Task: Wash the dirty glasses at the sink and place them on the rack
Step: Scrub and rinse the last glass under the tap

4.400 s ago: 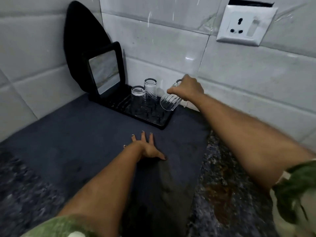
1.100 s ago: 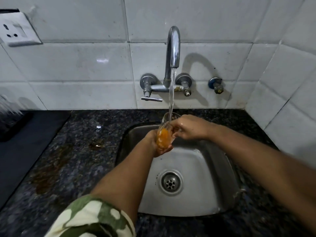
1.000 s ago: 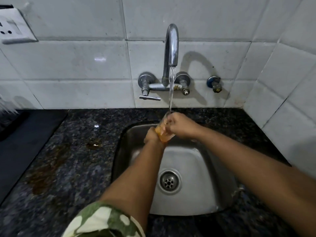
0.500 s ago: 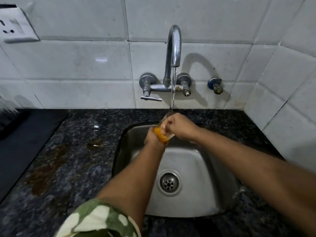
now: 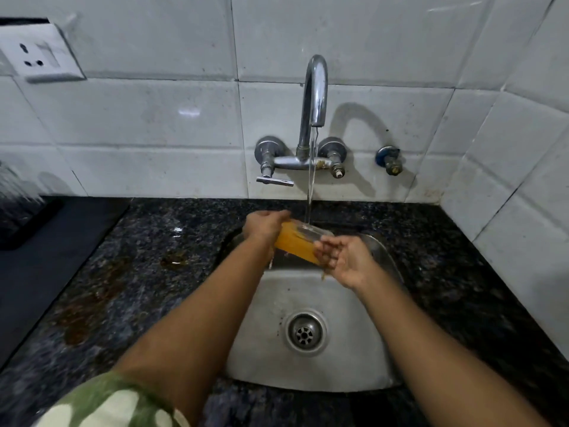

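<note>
Two bare forearms, short sleeve in green, olive and cream camouflage-patterned fabric (image 5: 114, 402) on the left upper arm, left hand (image 5: 264, 224) bare with no rings visible, right hand (image 5: 346, 261) bare, wrists without watch or bracelet

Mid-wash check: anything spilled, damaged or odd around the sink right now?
Brownish stains mark the counter left of the sink, with a small wet puddle nearby. The glass, held sideways under the tap, holds orange residue. No damage shows.

White tiled walls (image 5: 154, 118) with a socket (image 5: 40, 55) meet a dark speckled granite counter (image 5: 147, 266).
</note>
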